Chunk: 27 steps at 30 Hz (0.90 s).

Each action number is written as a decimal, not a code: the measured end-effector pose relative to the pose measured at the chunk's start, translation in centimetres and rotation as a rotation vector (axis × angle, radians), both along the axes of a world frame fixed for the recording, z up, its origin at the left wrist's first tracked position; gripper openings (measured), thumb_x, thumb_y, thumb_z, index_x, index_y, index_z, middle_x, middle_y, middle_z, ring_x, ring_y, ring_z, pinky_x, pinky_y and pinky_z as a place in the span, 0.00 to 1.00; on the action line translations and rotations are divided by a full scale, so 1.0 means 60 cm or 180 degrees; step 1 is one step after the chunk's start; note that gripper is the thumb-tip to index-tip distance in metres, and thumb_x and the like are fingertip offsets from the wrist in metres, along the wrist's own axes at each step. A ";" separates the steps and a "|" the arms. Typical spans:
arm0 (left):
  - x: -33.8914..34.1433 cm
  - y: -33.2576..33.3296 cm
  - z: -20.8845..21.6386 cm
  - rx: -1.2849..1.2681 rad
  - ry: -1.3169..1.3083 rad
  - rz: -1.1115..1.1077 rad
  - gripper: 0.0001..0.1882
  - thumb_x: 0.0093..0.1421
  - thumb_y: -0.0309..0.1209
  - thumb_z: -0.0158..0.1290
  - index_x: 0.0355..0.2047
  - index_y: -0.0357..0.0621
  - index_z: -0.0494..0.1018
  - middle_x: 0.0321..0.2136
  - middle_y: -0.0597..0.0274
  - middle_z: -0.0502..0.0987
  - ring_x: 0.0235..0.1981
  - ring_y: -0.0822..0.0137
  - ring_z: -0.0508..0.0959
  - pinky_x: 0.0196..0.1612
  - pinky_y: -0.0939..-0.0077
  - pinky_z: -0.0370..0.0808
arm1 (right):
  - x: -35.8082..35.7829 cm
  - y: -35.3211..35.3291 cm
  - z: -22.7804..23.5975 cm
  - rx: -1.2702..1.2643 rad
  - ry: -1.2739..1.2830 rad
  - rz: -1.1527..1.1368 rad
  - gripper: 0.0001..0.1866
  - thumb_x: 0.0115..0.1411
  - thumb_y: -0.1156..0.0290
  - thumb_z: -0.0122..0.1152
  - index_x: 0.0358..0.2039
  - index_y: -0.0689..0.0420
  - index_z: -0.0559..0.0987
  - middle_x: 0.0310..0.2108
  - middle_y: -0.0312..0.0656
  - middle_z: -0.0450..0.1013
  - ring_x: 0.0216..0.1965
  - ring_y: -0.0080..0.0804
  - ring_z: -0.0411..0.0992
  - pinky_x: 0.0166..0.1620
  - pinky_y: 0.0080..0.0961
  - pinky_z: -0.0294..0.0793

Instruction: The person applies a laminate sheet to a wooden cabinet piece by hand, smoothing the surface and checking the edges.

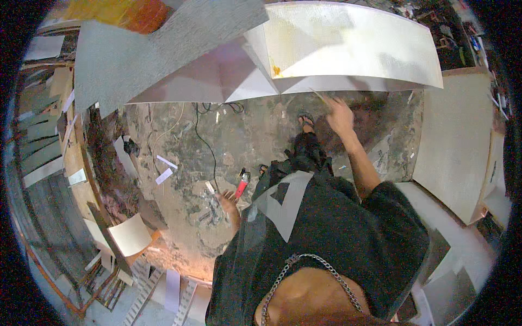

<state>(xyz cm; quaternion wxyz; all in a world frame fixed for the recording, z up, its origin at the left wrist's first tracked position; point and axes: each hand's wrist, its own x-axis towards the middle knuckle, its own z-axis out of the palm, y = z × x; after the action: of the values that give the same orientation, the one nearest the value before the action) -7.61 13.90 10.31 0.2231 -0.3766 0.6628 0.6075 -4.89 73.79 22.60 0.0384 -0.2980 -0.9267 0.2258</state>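
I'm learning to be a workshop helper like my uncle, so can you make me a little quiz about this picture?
1. Which hand is nearer the big white panel at the top?
a) the left hand
b) the right hand

2. True or false: the person's shirt is bright yellow.

3. Fill in the blank: the object that shows just beside the left hand is mostly ____ in colour.

Key:
1. b
2. False; it is black.
3. red
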 end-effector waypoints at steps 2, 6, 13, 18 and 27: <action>0.023 0.066 0.019 -0.0258 0.0034 -0.0115 0.40 0.62 0.65 0.31 0.53 0.40 0.66 0.38 0.55 0.76 0.33 0.64 0.76 0.32 0.66 0.74 | -0.143 0.021 0.017 0.0234 -0.0167 0.0533 0.26 0.46 0.78 0.57 0.49 0.50 0.76 0.42 0.45 0.72 0.47 0.42 0.70 0.47 0.38 0.73; 0.033 0.112 0.045 -0.0164 -0.0009 0.0155 0.39 0.63 0.64 0.28 0.51 0.40 0.67 0.37 0.53 0.76 0.32 0.64 0.76 0.31 0.67 0.74 | -0.318 0.124 -0.024 0.0829 0.0569 0.1403 0.16 0.55 0.73 0.49 0.43 0.51 0.77 0.38 0.41 0.74 0.44 0.38 0.73 0.42 0.38 0.74; 0.194 0.063 0.044 -0.0492 -0.0385 0.0672 0.39 0.63 0.64 0.28 0.49 0.40 0.68 0.38 0.55 0.76 0.31 0.63 0.76 0.30 0.68 0.75 | -0.402 0.146 -0.086 0.1231 0.0252 0.1739 0.23 0.55 0.71 0.49 0.53 0.49 0.72 0.50 0.39 0.72 0.51 0.36 0.71 0.53 0.42 0.68; 0.269 0.020 0.060 -0.0560 -0.0774 0.0635 0.38 0.63 0.63 0.29 0.50 0.40 0.68 0.38 0.55 0.76 0.31 0.62 0.76 0.30 0.68 0.75 | -0.393 0.140 -0.128 0.1469 0.0417 0.1656 0.20 0.56 0.70 0.49 0.50 0.49 0.75 0.48 0.38 0.74 0.51 0.36 0.71 0.54 0.41 0.67; 0.258 -0.162 -0.047 -0.0526 -0.0709 0.0302 0.36 0.64 0.62 0.30 0.50 0.41 0.68 0.38 0.55 0.76 0.31 0.61 0.77 0.29 0.67 0.76 | -0.297 0.002 -0.109 0.0986 -0.0325 0.1685 0.19 0.49 0.75 0.55 0.44 0.51 0.78 0.43 0.37 0.75 0.48 0.36 0.72 0.52 0.37 0.71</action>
<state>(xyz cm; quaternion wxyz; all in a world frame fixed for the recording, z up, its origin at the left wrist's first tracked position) 7.88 4.19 7.50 0.2345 -0.4896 0.6632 0.5152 -22.72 73.93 16.09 -0.0234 -0.0479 -0.9962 0.0687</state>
